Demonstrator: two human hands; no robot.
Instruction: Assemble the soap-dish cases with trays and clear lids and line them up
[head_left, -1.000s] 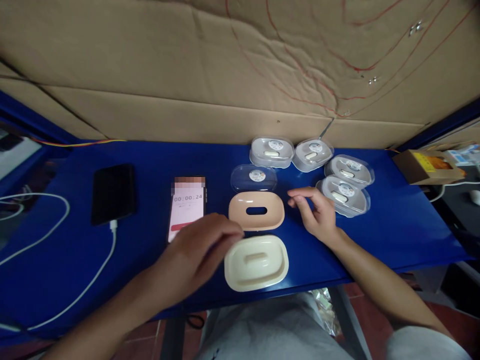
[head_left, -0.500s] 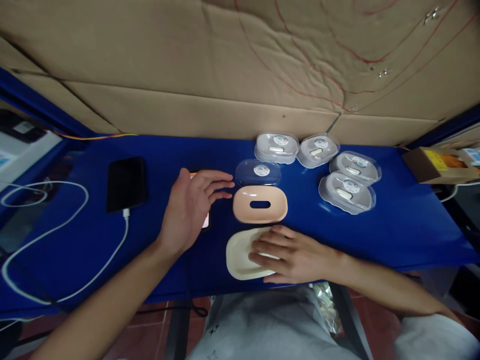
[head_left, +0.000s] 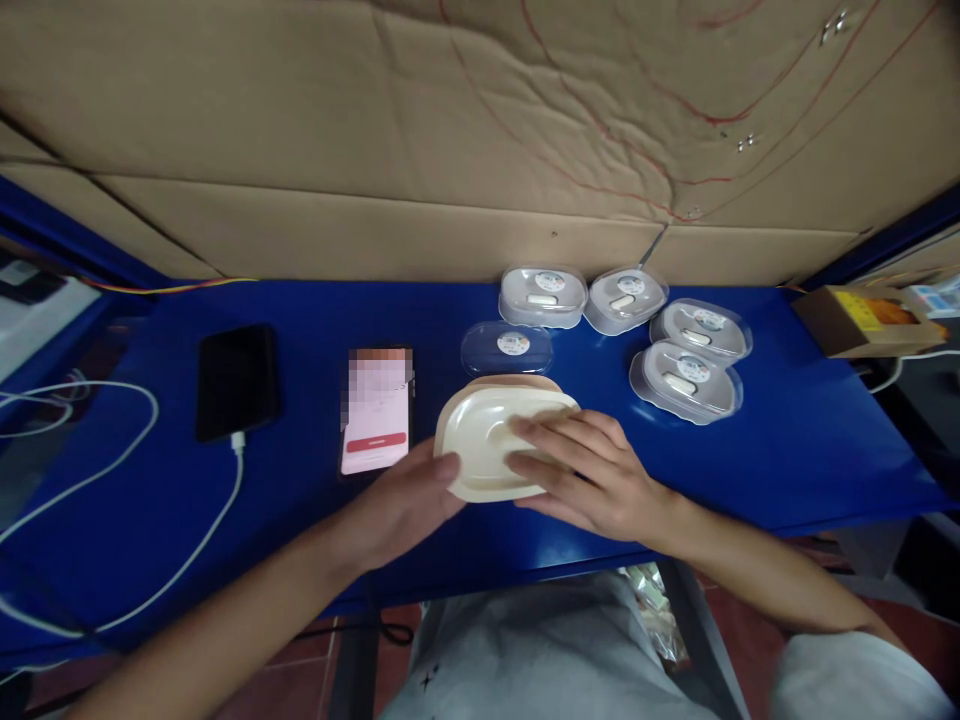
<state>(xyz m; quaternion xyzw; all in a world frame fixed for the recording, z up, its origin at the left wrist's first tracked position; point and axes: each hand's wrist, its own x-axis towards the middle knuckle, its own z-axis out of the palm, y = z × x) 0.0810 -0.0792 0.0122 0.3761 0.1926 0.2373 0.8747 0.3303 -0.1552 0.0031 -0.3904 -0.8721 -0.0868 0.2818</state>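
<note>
A cream oval plastic tray (head_left: 472, 440) is held between my two hands above the front of the blue table. My left hand (head_left: 409, 505) grips its left edge, thumb on top and fingers underneath. My right hand (head_left: 592, 470) holds the right side, with fingers over its inner face. Behind and partly under it lies the peach oval piece (head_left: 517, 381), mostly covered now; its slot is hidden. Just beyond that rests a clear oval lid (head_left: 487, 348) with a round white sticker.
Several lidded clear-topped oval boxes (head_left: 544, 297) stand at the back right. Left of the tray lies a phone with a lit screen (head_left: 379, 425); farther left is a black device (head_left: 237, 382) on a white cable (head_left: 217, 535). A cardboard box (head_left: 832, 320) sits at the right edge.
My left hand has moved down and right from beside the peach piece and taken the cream tray's left edge. The tray has been lifted forward, over part of the peach piece.
</note>
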